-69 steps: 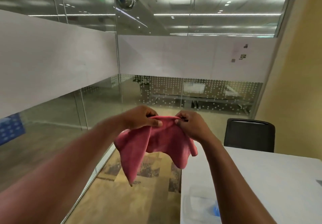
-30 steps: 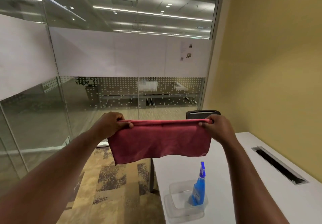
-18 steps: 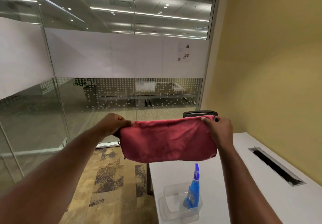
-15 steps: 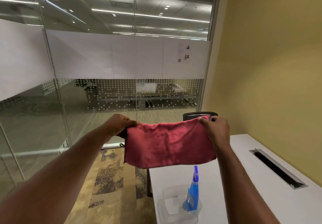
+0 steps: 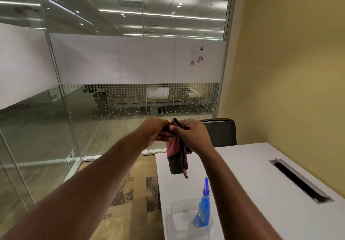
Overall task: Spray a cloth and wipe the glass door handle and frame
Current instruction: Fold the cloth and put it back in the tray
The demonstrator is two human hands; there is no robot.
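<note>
A red cloth [image 5: 176, 158], folded in half, hangs in a narrow strip from both hands at chest height. My left hand [image 5: 155, 132] and my right hand [image 5: 192, 134] meet at its top edge and pinch it together. Below them a blue spray bottle [image 5: 202, 209] stands upright in a clear plastic tub [image 5: 179, 223] on the white table [image 5: 252, 183]. Glass walls with metal frames [image 5: 57, 82] fill the left and back; no door handle shows.
A black chair [image 5: 222, 132] stands at the table's far end. A cable slot [image 5: 298, 180] runs along the table's right side. A yellow wall [image 5: 289, 62] closes the right. Patterned carpet [image 5: 130, 202] covers the floor left of the table.
The cloth was stretched wide between both hands. My hands have come together, folding it in half so that it hangs narrow.
</note>
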